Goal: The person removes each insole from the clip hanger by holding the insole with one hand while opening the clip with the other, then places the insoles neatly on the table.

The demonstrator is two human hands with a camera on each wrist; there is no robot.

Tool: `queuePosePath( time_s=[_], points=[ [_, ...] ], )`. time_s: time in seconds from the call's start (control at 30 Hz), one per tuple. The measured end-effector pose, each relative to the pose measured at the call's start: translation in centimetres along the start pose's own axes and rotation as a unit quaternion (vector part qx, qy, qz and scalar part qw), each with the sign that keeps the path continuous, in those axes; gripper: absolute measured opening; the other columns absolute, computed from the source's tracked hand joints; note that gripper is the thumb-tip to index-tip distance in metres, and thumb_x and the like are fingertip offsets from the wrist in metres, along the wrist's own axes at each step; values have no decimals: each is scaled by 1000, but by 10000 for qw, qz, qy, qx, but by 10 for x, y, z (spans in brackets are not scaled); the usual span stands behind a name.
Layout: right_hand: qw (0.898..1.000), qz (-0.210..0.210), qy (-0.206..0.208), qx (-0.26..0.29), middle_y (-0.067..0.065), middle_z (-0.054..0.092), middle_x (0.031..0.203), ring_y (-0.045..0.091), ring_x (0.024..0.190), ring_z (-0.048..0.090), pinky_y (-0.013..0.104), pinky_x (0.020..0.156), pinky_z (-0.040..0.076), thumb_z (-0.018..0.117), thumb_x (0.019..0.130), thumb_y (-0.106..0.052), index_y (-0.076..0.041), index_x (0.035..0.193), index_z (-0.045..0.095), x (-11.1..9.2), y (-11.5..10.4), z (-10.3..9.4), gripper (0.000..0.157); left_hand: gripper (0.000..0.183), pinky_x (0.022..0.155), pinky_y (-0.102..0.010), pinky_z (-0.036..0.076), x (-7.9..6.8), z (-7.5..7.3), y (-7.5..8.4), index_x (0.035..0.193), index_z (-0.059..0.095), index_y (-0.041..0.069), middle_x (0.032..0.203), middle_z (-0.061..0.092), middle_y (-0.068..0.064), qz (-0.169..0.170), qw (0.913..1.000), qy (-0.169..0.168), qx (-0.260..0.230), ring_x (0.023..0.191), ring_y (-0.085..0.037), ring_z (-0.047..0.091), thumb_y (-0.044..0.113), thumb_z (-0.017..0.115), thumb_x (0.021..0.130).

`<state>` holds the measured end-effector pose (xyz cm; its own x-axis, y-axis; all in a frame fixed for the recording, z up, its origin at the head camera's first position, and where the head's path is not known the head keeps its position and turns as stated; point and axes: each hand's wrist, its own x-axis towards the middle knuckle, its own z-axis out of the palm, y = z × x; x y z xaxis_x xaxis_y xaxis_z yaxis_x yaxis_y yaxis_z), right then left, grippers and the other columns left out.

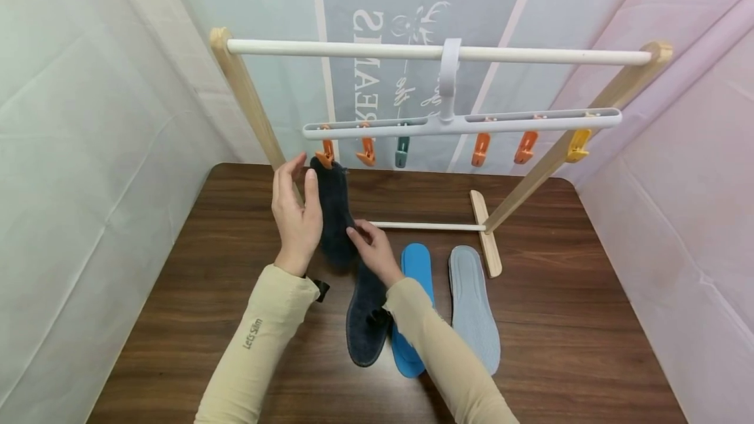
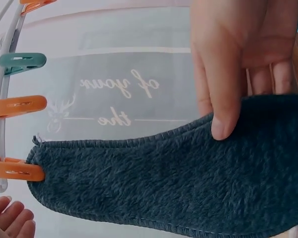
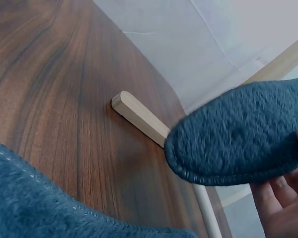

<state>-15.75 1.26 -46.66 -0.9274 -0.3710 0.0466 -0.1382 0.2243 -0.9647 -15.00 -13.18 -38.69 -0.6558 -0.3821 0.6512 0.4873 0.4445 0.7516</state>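
A dark fuzzy insole (image 1: pixel 334 208) hangs by its narrow end from the leftmost orange clip (image 2: pixel 19 170) of a white clip hanger (image 1: pixel 377 128). My right hand (image 1: pixel 374 247) pinches the insole's edge between thumb and fingers; the left wrist view shows the thumb on the fuzzy face. My left hand (image 1: pixel 296 214) is just left of the insole near the clip, its fingers extended and holding nothing. In the right wrist view the insole's wide end (image 3: pixel 228 139) hangs above the table. A second dark insole (image 1: pixel 366 326) lies on the table below.
Blue insoles (image 1: pixel 417 267) and grey insoles (image 1: pixel 474 306) lie on the wooden table (image 1: pixel 559 345) to the right. The hanger hooks over the white top bar (image 1: pixel 365 50) of a wooden rack (image 1: pixel 250 100). Other orange, green and yellow clips (image 1: pixel 578 146) line the hanger.
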Motion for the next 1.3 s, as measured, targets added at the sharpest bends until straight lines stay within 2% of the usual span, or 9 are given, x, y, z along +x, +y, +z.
queuePosePath(
  time_s=[0.1, 0.2, 0.37, 0.63, 0.8, 0.9, 1.1, 1.3],
  points=[
    [9996, 43, -245, 107, 24, 60, 121, 36, 104, 59, 43, 87, 51, 49, 101, -14, 5, 125, 58, -4, -2, -1, 32, 34, 107, -45, 37, 4, -3, 3, 131, 49, -3, 132, 51, -18, -92, 9996, -254, -83, 127, -27, 47, 9, 49, 99],
    [9984, 93, -505, 241, 25, 60, 120, 36, 102, 59, 38, 83, 50, 48, 101, -14, 4, 126, 57, -7, -2, -1, 32, 36, 108, -48, 35, 9, -8, 14, 132, 46, -9, 133, 49, -24, -215, 9979, -500, -341, 127, -33, 45, 6, 48, 99],
    [9976, 120, -628, 249, 24, 61, 118, 34, 100, 60, 30, 80, 49, 48, 101, -14, 4, 125, 57, -11, -3, 0, 31, 36, 108, -49, 33, 13, -14, 33, 130, 45, -14, 131, 49, -29, -380, 9947, -712, -632, 124, -38, 46, 3, 48, 98],
    [9961, 211, -835, 182, 21, 61, 120, 31, 99, 61, 31, 81, 49, 48, 102, -16, 1, 128, 56, -18, -6, 1, 32, 34, 107, -47, 35, 16, -17, 36, 128, 46, -15, 128, 51, -30, -464, 9912, -927, -818, 120, -38, 49, -2, 48, 97],
    [9949, 96, -988, 186, 22, 61, 116, 31, 90, 58, 32, 77, 47, 47, 102, -14, 2, 127, 56, -23, -6, 1, 31, 33, 108, -44, 36, 17, -15, 17, 129, 48, -13, 128, 53, -27, -592, 9878, -1069, -963, 116, -35, 52, -3, 47, 97],
    [9944, 47, -1041, 169, 23, 60, 114, 33, 87, 56, 30, 74, 46, 47, 102, -13, 3, 126, 55, -25, -5, 1, 31, 33, 108, -40, 36, 16, -13, 5, 130, 51, -7, 129, 56, -23, -719, 9854, -1115, -1071, 117, -30, 53, -1, 48, 98],
    [9948, 140, -1012, 38, 23, 60, 113, 33, 85, 56, 26, 72, 45, 49, 101, -13, 4, 128, 55, -30, -8, 1, 33, 33, 105, -33, 38, 15, -14, 2, 131, 53, -3, 126, 57, -20, -790, 9792, -1291, -1353, 114, -19, 55, 7, 49, 99],
    [9948, 236, -992, 62, 22, 61, 114, 19, 86, 57, 24, 74, 46, 50, 100, -13, 4, 127, 56, -32, -9, 2, 32, 31, 92, -25, 44, 15, -14, 4, 127, 56, -6, 113, 62, -22, -668, 9758, -1374, -1564, 103, -8, 58, 6, 50, 99]
  ],
)
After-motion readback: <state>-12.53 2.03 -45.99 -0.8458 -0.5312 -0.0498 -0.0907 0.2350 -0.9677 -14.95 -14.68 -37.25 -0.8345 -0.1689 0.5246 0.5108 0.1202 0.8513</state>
